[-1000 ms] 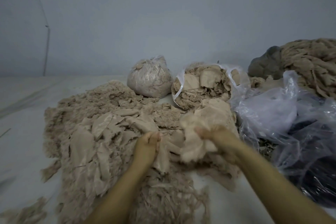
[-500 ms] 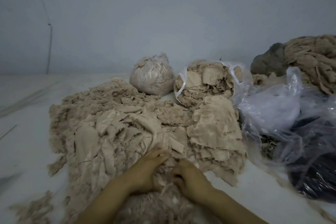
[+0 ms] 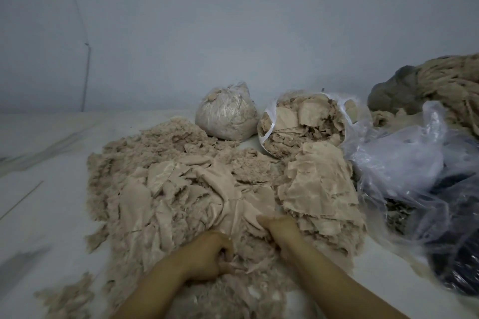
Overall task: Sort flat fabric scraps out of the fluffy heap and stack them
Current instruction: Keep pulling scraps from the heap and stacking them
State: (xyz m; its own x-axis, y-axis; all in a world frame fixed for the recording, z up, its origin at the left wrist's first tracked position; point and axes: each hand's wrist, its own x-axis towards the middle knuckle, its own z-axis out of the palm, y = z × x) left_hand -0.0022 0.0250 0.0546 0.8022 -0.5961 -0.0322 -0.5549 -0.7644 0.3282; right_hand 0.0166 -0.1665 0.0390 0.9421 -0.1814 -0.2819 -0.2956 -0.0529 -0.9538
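Observation:
A wide beige fluffy heap (image 3: 160,153) covers the white surface, with flat beige scraps (image 3: 181,189) mixed through its middle. To its right lies a stack of flat scraps (image 3: 318,186). My left hand (image 3: 207,256) is curled into the fluffy fibres at the heap's near edge and grips a tuft of them. My right hand (image 3: 280,228) lies a little farther in, and its fingers pinch the edge of a flat beige scrap (image 3: 256,204). Most of the fingertips of both hands are buried in the fabric.
A tied clear bag of fluff (image 3: 225,114) and an open bag of scraps (image 3: 303,122) stand behind the heap. Crumpled clear plastic over dark material (image 3: 425,189) fills the right side. A big pile of fibre (image 3: 451,85) sits at the far right. Loose tufts (image 3: 67,298) lie at the near left.
My right hand let a bundle of scraps go onto the stack at the right and came back to the heap. Both hands now dig into the near edge, the right one slightly farther forward.

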